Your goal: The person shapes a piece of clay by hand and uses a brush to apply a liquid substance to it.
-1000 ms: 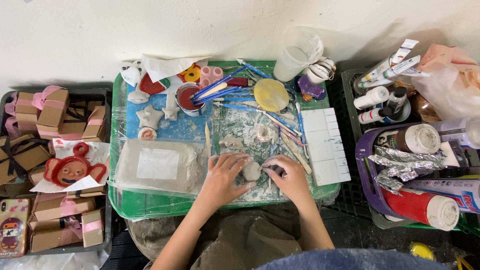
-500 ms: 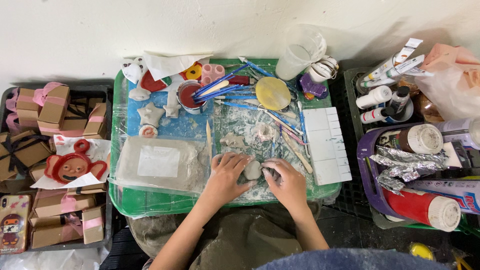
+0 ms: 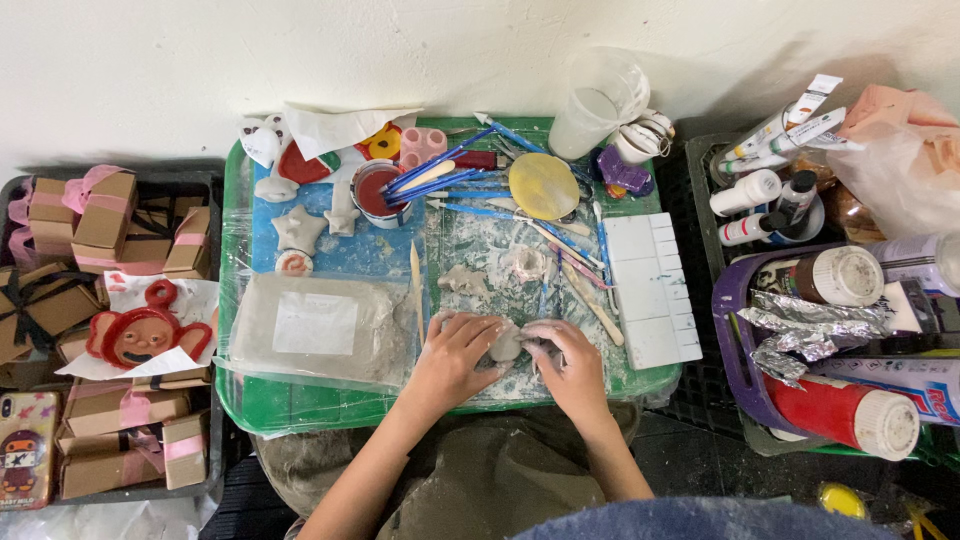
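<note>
Where both hands [image 3: 510, 355] meet, clay lump [image 3: 505, 343] between

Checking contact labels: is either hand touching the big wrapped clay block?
No. Both the left hand and right hand close on a small clay lump, clear of the wrapped clay block to their left.

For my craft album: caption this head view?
Both hands press a grey clay lump on a cluttered green tray.

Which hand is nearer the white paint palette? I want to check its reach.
Right. The right hand lies just left of the white paint palette; the left hand is farther left, beyond the clay lump.
</note>
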